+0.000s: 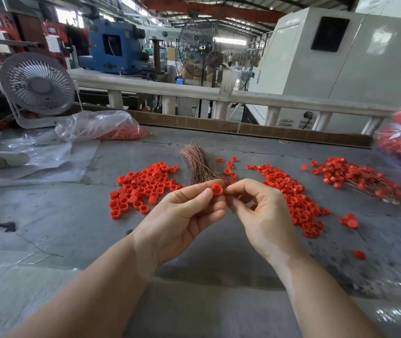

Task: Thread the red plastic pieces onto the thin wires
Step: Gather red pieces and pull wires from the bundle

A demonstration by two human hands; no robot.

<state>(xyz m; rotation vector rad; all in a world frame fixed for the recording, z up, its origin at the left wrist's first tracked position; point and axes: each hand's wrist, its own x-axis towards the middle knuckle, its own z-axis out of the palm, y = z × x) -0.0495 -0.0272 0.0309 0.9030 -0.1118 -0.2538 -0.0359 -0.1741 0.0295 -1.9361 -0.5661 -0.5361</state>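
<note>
**Red cap held between two hands over the grey surface**

The left hand (184, 215) pinches a single red plastic piece (217, 190) between thumb and fingertips, holding it above the surface (48, 215) with its hollow side turned toward the camera. The right hand (260, 211) meets it from the right, thumb and forefinger pressed together right beside the piece; whether a wire sits in that pinch is too fine to make out. Just behind the hands lies a bundle of thin copper-coloured wires (194, 164). A pile of loose red pieces (140, 189) lies to the left of the bundle, another pile (294, 198) to the right. Farther right is a heap of red pieces with wires among them (358, 176). A clear plastic bag (101, 128) holding more red pieces lies at the back left, near a white desk fan (38, 86).
</note>
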